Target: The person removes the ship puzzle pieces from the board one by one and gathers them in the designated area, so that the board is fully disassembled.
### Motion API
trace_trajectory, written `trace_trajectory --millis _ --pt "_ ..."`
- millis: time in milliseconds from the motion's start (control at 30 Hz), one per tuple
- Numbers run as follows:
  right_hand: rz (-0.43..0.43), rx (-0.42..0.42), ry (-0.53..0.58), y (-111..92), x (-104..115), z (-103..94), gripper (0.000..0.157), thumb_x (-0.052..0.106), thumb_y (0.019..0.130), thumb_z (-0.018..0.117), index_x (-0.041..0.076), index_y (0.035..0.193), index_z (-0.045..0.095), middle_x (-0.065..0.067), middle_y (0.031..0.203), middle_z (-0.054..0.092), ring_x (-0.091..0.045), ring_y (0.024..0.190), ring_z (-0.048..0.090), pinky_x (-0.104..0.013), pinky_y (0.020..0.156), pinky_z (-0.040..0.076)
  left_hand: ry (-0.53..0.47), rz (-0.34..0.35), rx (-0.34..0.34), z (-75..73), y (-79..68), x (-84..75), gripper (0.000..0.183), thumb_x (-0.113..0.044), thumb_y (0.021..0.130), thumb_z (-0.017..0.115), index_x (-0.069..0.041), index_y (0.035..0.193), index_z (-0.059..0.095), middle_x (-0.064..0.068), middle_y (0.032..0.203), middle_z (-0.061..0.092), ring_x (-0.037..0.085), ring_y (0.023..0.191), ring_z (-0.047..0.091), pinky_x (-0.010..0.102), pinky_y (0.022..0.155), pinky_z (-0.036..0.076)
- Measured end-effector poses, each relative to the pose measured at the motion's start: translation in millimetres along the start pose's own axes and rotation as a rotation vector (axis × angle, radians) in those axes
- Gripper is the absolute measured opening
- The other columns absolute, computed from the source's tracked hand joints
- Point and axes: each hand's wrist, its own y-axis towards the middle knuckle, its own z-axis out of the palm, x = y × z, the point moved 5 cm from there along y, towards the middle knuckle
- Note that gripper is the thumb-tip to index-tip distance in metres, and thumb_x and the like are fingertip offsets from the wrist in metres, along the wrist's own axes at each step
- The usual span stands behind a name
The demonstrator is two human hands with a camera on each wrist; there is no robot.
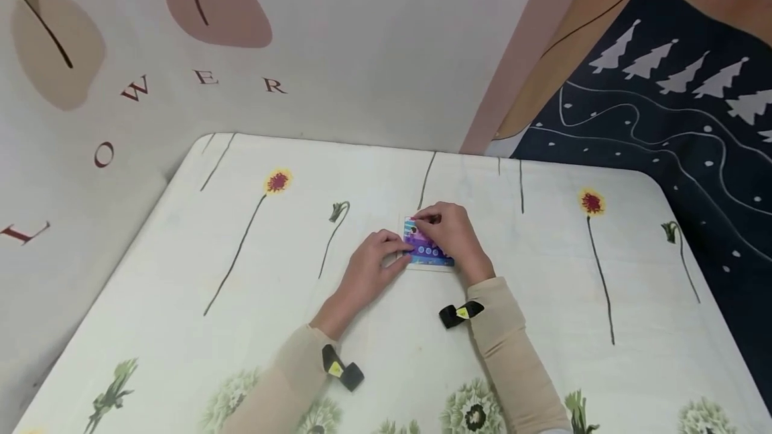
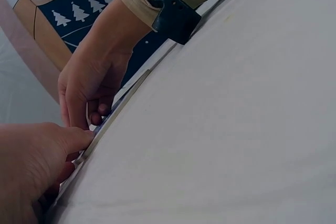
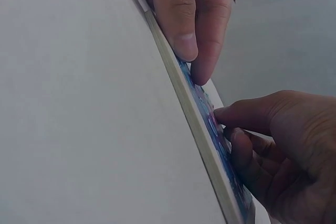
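Observation:
A small square picture board (image 1: 429, 260), printed in blue, purple and pink with a pale border, lies flat on the cloth. Its thick pale edge (image 3: 191, 119) shows in the right wrist view. My left hand (image 1: 369, 265) rests at the board's left side, thumb and index finger pressing on its margin. Over the upper part of the picture, my right hand (image 1: 454, 232) pinches a tiny pink piece (image 1: 413, 220) between thumb and index finger. Its exact shape is mostly hidden by the fingertips. The right hand covers the board's upper right part.
A white cloth (image 1: 271, 327) printed with flowers and stems covers the table. Behind it rises a pale wall (image 1: 374, 52) with painted shapes and letters; a dark panel with white trees (image 1: 681, 119) stands at the right. Both wrists wear black camera straps (image 1: 461, 313).

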Motion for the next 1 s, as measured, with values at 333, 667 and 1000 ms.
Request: trace_trajectory --millis 333,667,1000 --pt "-0.033 0.0 -0.026 2.9 5.4 -0.5 0.014 0.013 0.098 0.071 0.004 0.105 0.079 -0.009 0.094 0.066 -0.022 0.083 0.058 -0.035 0.077 0.048 -0.005 0.002 -0.008 -1.3 4.3 0.7 0.019 -0.015 0.094 0.078 -0.008 0.111 0.081 0.004 0.11 0.067 0.023 0.1 0.061 0.04 0.086 0.051" --pt "-0.026 0.015 -0.064 3.6 2.8 3.5 0.013 0.01 0.098 0.068 0.004 0.105 0.078 -0.012 0.112 0.063 -0.024 0.089 0.056 -0.038 0.078 0.046 -0.01 0.003 -0.012 0.2 3.7 1.6 0.018 -0.015 0.093 0.078 -0.009 0.11 0.081 0.004 0.109 0.067 0.022 0.096 0.061 0.039 0.083 0.051" --pt "-0.044 0.0 -0.068 2.8 3.0 4.3 0.012 0.011 0.098 0.067 0.003 0.105 0.074 -0.012 0.112 0.062 -0.025 0.089 0.057 -0.04 0.079 0.047 -0.007 -0.001 -0.007 0.4 3.3 1.9 0.017 -0.015 0.093 0.078 -0.009 0.11 0.081 0.004 0.11 0.067 0.022 0.097 0.06 0.04 0.084 0.051"
